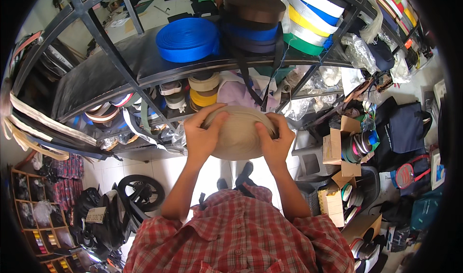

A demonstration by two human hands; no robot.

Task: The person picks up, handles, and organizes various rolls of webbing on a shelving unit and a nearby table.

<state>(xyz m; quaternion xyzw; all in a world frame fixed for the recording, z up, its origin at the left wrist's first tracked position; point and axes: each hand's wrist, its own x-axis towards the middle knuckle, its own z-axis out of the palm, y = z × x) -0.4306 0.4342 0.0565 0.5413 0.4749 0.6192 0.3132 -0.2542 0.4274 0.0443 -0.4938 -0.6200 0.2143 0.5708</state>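
A wide, beige roll of webbing (238,135) is held up in front of my chest, between both hands. My left hand (205,131) grips its left edge, thumb on the near face and fingers round the far side. On the opposite edge my right hand (276,137) does the same. Just beyond the roll stands a black metal shelf (115,75). On its upper board sit a blue webbing roll (187,38) and a stack topped by a brown roll (254,8). Black straps hang down from that stack behind the beige roll.
White, yellow and green rolls (311,22) stack at the shelf's right. Below lie smaller yellow and tan rolls (203,92). Open cardboard boxes (333,145) with rolls stand on chairs at right. A motorcycle (103,210) is parked at lower left, near a thread rack (41,215).
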